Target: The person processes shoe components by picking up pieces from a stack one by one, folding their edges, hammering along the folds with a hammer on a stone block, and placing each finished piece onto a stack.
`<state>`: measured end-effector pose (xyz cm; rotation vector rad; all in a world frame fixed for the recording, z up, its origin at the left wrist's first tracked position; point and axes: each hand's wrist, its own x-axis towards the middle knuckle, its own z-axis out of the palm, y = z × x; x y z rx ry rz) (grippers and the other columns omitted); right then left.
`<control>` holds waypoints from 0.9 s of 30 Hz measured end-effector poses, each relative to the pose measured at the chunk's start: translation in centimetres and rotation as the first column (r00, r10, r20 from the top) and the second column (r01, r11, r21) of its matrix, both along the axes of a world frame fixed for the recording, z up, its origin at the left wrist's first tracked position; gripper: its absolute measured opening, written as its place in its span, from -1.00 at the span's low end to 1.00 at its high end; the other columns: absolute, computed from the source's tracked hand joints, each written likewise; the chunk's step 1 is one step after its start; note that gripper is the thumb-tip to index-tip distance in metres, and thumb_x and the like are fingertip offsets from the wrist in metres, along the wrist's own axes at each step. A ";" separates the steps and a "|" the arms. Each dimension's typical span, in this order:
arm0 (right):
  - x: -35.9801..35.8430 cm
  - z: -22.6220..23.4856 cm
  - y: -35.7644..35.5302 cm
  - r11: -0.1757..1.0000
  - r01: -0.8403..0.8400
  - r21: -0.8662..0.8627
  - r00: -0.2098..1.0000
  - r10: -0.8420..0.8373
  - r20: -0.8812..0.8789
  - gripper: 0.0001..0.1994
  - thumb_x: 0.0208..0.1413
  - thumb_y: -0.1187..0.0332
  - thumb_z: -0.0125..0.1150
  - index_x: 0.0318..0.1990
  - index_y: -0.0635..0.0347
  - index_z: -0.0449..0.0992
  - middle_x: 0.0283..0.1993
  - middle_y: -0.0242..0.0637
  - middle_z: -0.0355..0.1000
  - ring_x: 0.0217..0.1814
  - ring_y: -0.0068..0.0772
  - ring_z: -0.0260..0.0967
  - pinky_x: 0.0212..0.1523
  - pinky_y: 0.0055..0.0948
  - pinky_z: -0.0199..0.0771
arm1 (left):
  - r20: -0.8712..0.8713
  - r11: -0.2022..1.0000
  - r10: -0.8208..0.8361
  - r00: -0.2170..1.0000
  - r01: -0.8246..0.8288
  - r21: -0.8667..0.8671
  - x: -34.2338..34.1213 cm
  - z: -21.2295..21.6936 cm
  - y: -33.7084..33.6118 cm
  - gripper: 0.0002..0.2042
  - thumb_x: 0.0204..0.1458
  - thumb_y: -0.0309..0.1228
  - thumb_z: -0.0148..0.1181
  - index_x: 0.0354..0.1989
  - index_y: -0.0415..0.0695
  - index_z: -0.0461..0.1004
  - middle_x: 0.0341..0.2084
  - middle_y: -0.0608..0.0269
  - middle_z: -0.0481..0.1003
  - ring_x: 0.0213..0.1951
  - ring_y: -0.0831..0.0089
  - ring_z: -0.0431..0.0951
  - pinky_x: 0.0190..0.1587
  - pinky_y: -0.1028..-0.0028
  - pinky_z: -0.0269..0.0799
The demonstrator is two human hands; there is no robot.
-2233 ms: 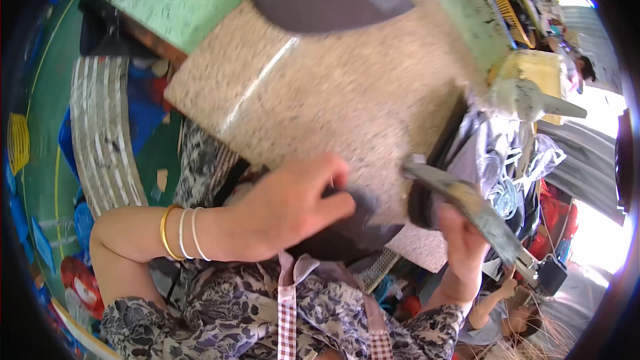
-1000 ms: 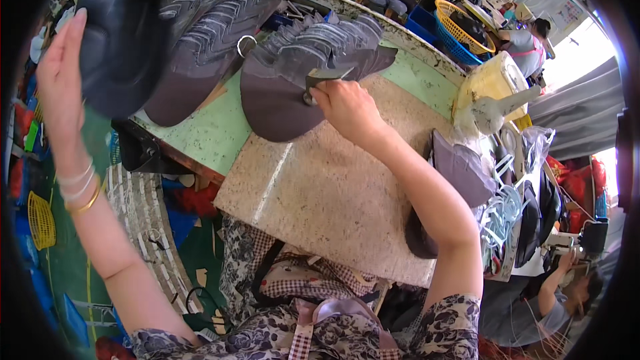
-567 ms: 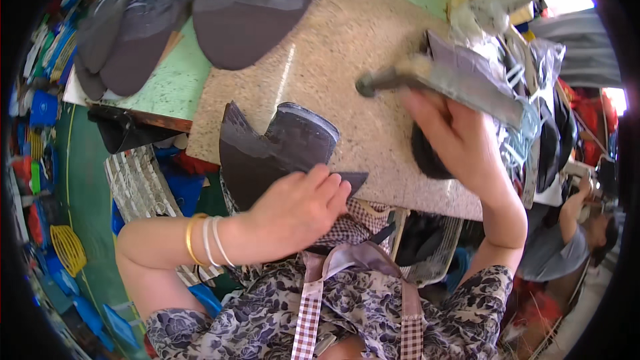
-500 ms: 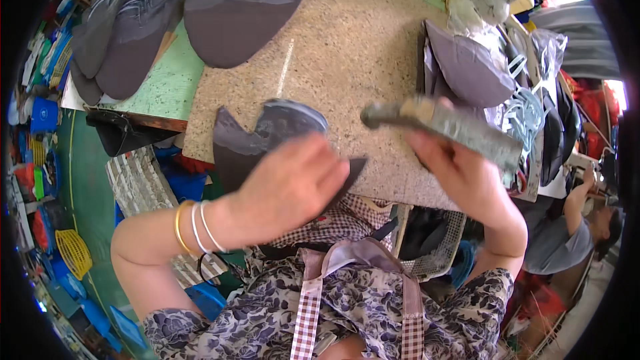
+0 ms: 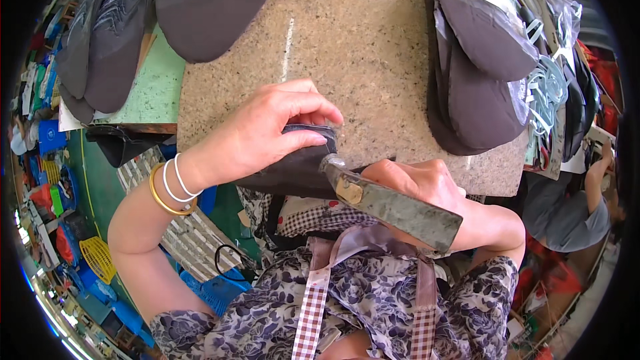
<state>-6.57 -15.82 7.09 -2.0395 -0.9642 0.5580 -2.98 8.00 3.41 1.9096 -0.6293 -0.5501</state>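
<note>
My left hand [image 5: 257, 127] is closed on a dark brown-grey leather-like piece [image 5: 293, 177] at the near edge of the board. Its thumb lies along the piece's upper edge, with the fingers curled on the far side. In my right hand [image 5: 427, 183] is a hammer [image 5: 407, 210] with a long, worn, grey-green metal head. A wooden patch shows in the head, and the handle is hidden below it. The hammer's rounded end touches or nearly touches the piece beside my left thumb; I cannot tell which.
A speckled tan board [image 5: 373, 33] covers the worktop. Stacked dark rounded pieces [image 5: 213, 13] lie at the far left, and another stack [image 5: 477, 87] sits at the right. Beyond that are pale blue cords [image 5: 548, 87]. A person [image 5: 567, 213] is at the far right.
The hammer came down and left, from above the board to the piece by my left hand. My left hand moved up and now grips the piece's folded-looking edge. The view shifted slightly.
</note>
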 end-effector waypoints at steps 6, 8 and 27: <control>0.4 -1.1 0.3 1.000 0.018 -0.022 1.000 -0.018 0.000 -0.73 -0.05 0.33 0.10 -0.22 0.25 0.27 -0.54 -0.14 0.29 -0.55 -0.04 0.35 -0.60 -0.16 0.30 | 0.278 0.988 -0.041 0.960 -0.002 0.152 0.9 -0.1 1.3 -0.76 -0.19 -0.53 0.27 -0.28 -0.23 0.50 -0.47 0.22 0.42 -0.42 0.35 0.47 -0.36 0.46 0.38; 0.5 -1.1 0.0 0.999 0.031 -0.026 0.999 -0.032 -0.032 -0.73 -0.05 0.32 0.10 -0.21 0.24 0.27 -0.54 -0.14 0.28 -0.54 -0.04 0.36 -0.59 -0.16 0.30 | 0.284 0.992 -0.081 0.955 0.049 0.120 1.5 -0.1 1.6 -0.78 -0.20 -0.52 0.28 -0.31 -0.24 0.50 -0.48 0.21 0.42 -0.42 0.34 0.47 -0.37 0.46 0.38; 2.0 0.1 1.7 0.953 0.184 -0.239 0.971 -0.214 -0.103 -0.77 -0.16 0.36 0.36 -0.38 0.23 0.45 -0.58 -0.21 0.40 -0.59 -0.14 0.39 -0.57 -0.34 0.32 | 0.644 0.991 -0.108 0.758 0.135 0.007 0.8 -2.5 2.7 -0.75 -0.33 -0.52 0.24 -0.36 -0.22 0.52 -0.47 0.25 0.46 -0.46 0.35 0.46 -0.51 0.46 0.40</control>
